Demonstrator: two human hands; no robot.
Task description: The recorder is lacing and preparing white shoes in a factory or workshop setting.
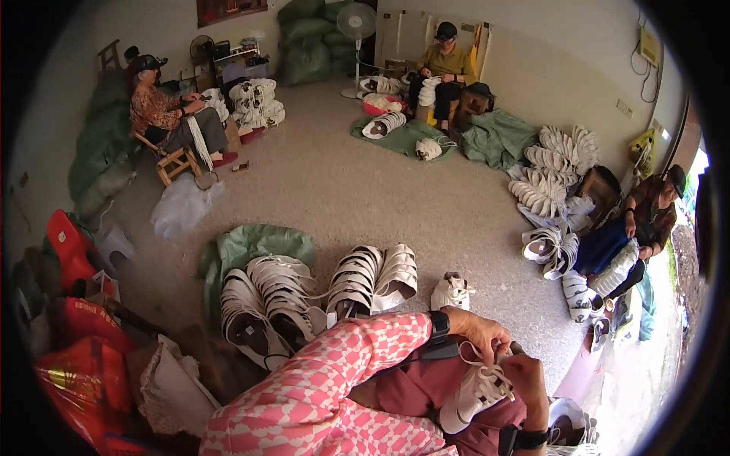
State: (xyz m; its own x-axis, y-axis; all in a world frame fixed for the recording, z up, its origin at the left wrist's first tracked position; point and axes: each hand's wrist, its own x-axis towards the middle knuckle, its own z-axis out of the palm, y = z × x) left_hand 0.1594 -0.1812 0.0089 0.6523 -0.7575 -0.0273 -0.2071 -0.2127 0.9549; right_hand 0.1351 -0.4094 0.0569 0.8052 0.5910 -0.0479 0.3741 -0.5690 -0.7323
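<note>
A white lace-up sneaker [462,404] rests tilted across my lap, over dark red cloth. Its white shoelace [487,378] hangs loosely in loops over the upper. My left hand [484,332], below a pink patterned sleeve and a black wristband, is closed at the far end of the shoe, fingertips pinching the lace. Facing it, my right hand [526,372] has its fingers bent inward by the same end; what they grip is hidden. Another white sneaker [451,292] stands on the floor just beyond my left hand.
Rows of nested white shoes [283,298] lie ahead to the left, partly on a green sack [255,242]. Red bags [84,380] crowd my left side. More shoes [566,425] sit at lower right. Three seated people work with shoes around the room; a fan [356,21] stands behind.
</note>
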